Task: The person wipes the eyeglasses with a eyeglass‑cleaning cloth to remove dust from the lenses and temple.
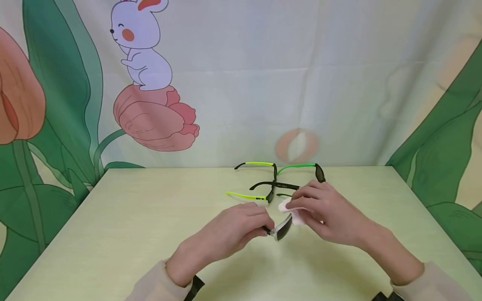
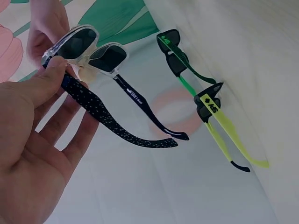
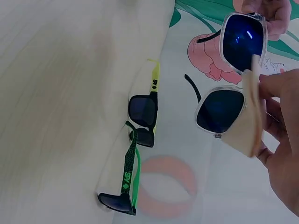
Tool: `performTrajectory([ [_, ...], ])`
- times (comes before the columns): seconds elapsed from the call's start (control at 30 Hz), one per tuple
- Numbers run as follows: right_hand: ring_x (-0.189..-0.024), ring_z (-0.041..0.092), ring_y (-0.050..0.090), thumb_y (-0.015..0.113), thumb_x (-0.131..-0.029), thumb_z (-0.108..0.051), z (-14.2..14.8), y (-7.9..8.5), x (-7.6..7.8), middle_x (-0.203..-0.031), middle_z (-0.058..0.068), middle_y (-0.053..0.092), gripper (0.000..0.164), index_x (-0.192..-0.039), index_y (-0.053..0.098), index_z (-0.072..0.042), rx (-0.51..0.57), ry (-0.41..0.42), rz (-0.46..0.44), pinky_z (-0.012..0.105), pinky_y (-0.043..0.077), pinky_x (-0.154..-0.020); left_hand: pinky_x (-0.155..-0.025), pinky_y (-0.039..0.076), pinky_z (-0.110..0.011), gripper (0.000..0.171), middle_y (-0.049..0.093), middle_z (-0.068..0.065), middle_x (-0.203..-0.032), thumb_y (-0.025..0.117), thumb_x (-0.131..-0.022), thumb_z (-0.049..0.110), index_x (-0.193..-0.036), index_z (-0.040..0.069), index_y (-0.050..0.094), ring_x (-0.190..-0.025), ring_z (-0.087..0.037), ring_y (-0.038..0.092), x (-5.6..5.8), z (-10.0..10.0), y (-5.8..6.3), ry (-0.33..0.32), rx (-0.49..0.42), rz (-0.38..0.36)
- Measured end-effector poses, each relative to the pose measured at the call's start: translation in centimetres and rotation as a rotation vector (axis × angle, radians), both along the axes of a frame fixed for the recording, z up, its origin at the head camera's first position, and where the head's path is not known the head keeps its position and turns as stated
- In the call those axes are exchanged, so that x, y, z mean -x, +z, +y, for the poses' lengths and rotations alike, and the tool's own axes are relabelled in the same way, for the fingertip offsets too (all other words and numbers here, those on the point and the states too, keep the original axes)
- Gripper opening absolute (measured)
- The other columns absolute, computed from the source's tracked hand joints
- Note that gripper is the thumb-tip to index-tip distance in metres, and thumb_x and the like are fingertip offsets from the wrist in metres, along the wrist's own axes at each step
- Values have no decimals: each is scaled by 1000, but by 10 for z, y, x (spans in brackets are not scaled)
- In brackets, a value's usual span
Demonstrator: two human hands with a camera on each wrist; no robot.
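My left hand [image 1: 238, 229] pinches a pair of sunglasses [image 1: 284, 228] with a clear frame and dark lenses, gripping it near the hinge. Both black temples, one of them speckled [image 2: 107, 116], stand unfolded in the left wrist view. In my right hand [image 1: 328, 212] is a pale cloth [image 1: 298, 215], held between thumb and fingers. Seen from the right wrist, this cloth [image 3: 244, 125] lies against the edge of one lens [image 3: 219, 112] and covers part of the frame. The sunglasses are lifted over the table, lenses turned toward the right hand.
Behind the hands, sunglasses with yellow temples [image 1: 260, 163] and another pair with green temples [image 1: 297, 166] rest unfolded on the pale table [image 1: 150, 217]. A printed curtain [image 1: 241, 83] with a rabbit and flowers hangs at the table's far edge.
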State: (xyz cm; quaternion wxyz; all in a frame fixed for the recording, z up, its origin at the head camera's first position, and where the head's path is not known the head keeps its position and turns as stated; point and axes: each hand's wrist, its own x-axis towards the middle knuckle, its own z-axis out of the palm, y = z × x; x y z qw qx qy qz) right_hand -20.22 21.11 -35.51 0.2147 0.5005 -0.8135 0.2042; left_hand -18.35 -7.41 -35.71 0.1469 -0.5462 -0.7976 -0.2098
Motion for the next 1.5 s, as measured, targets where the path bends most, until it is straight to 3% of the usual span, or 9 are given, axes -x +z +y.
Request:
performTrajectory([
  [0.13,-110,16,56,77,-87,-5,1,-1,1,-115,-9,67,35,-118,74,-19,-68,12,17,40,42,-87,-89,48,-17,13,65,12,-97,77,-93,9,-101,15,69,-91,-6,61,0,-1,-2,3,15,39],
  [0.33,-102,14,55,85,-84,-13,-2,-3,3,-107,-12,66,26,-107,73,-19,-117,0,15,37,41,-84,-86,48,-16,11,65,11,-96,77,-93,10,-100,16,70,-90,-6,60,1,-2,-5,4,25,63],
  [0.57,-92,10,51,86,-84,-15,-4,-8,3,-99,-16,65,23,-101,70,-20,-137,-30,8,32,39,-81,-86,48,-18,13,65,11,-95,79,-91,10,-99,16,71,-91,-7,61,4,-4,-6,25,22,99],
  [0.9,-88,12,52,88,-79,-8,-8,-11,1,-95,-12,65,27,-96,69,-17,-123,-74,102,31,38,-74,-95,50,-26,16,68,6,-100,82,-88,4,-100,12,74,-97,-13,63,9,-7,-6,63,-23,103],
  [1.03,-87,13,52,88,-79,-8,-10,-12,0,-92,-11,65,25,-93,69,-17,-132,-111,123,31,39,-73,-97,50,-27,19,66,1,-112,81,-88,2,-103,12,76,-109,-18,59,9,-8,-7,125,-49,54],
  [1.17,-87,15,52,88,-78,-8,-11,-13,0,-90,-9,66,24,-91,69,-15,-128,-145,144,31,38,-71,-97,51,-32,21,60,-6,-122,80,-88,1,-105,12,76,-120,-24,53,8,-9,-9,190,-155,-1],
  [1.33,-85,16,52,87,-78,-5,-10,-16,1,-89,-7,65,24,-91,68,-13,-107,-158,167,31,37,-70,-81,57,-32,17,63,-4,-110,78,-89,-1,-103,8,73,-101,-21,61,8,-8,-9,344,-367,-90],
  [1.43,-85,16,52,86,-77,-4,-10,-17,2,-88,-8,65,24,-90,68,-13,-101,-159,175,31,37,-70,-73,58,-29,15,64,-2,-101,75,-90,0,-102,5,69,-87,-21,63,8,-6,-8,468,-464,-207],
  [1.5,-84,16,51,86,-77,-4,-10,-18,2,-87,-8,64,23,-90,68,-13,-98,-163,178,31,37,-70,-69,58,-28,12,64,-2,-96,74,-92,5,-101,5,67,-82,-19,63,9,-5,-8,547,-482,-297],
])
